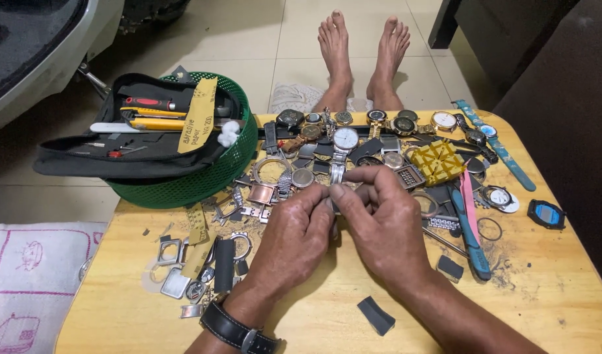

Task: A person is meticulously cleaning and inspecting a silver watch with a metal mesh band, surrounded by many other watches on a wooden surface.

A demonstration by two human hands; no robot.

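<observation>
While both hands, left hand (pixel 294 229), right hand (pixel 379 219), pinch one small metal part (pixel 331 196), one green basket (pixel 202 177), two bare feet (pixel 363 49).

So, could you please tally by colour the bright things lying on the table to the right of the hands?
Yellow: 1, the ridged holder block
Blue: 2, the long-handled tool and the strapped watch
Pink: 1, the slim tool
Black with a blue screen: 1, the watch head
Total: 5
</observation>
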